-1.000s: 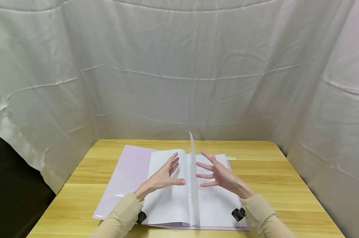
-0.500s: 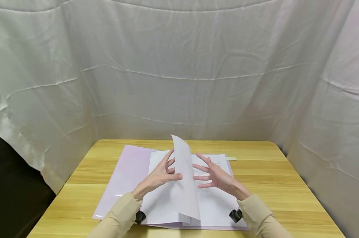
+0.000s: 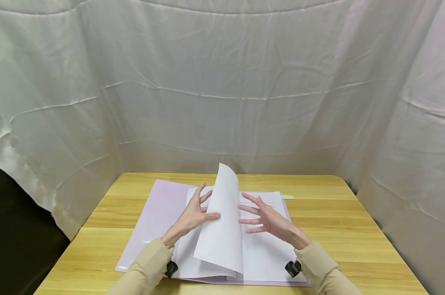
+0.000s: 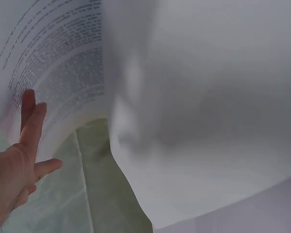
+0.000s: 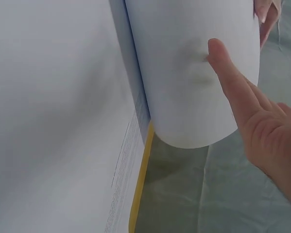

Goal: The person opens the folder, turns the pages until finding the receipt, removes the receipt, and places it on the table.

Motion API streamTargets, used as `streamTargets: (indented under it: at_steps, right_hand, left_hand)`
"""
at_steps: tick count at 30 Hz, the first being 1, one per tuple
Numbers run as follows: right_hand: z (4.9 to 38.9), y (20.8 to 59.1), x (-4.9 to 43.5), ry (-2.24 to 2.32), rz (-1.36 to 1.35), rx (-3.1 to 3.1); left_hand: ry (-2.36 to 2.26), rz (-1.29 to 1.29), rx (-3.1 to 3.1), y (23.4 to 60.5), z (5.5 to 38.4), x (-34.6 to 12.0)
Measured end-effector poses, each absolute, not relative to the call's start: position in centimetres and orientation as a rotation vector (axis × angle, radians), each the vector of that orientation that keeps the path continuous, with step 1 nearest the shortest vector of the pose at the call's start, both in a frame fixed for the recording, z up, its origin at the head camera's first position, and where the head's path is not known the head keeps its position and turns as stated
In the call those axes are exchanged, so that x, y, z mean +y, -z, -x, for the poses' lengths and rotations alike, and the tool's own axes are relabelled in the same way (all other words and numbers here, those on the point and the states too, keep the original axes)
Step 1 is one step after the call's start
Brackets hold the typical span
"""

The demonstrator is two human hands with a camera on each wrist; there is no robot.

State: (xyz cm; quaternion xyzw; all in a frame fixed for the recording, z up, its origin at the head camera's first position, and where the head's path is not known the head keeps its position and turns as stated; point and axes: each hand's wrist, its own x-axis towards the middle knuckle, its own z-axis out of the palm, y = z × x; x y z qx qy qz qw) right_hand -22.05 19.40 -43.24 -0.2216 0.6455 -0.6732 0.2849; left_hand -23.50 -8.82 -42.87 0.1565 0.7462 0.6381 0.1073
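A lilac folder (image 3: 159,217) lies unfolded at six o'clock, its left side reaching toward nine, as a left hand (image 3: 190,214), fingers spread, straddles the left edge of a raised, curling white page (image 3: 222,233), thumb across its face, apparently to steady it. At the page's three o'clock, a right hand (image 3: 279,224), fingers apart, stands close, contact unclear; beyond, the wooden table (image 3: 340,229) offers elbow room to its right edge.
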Motion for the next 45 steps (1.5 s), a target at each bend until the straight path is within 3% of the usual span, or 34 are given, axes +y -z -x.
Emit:
streamTargets:
  at_steps: [25,45]
  right_hand:
    - [25.1,45.7,23.6,1.814,0.61,2.042]
    - [27.8,48.0,25.4,1.633,0.394,2.525]
  left_hand:
    - [-1.649,-0.124,2.492,45.6,25.2,-12.0]
    - [-1.237,-0.149,2.747,47.3,25.4,-13.8]
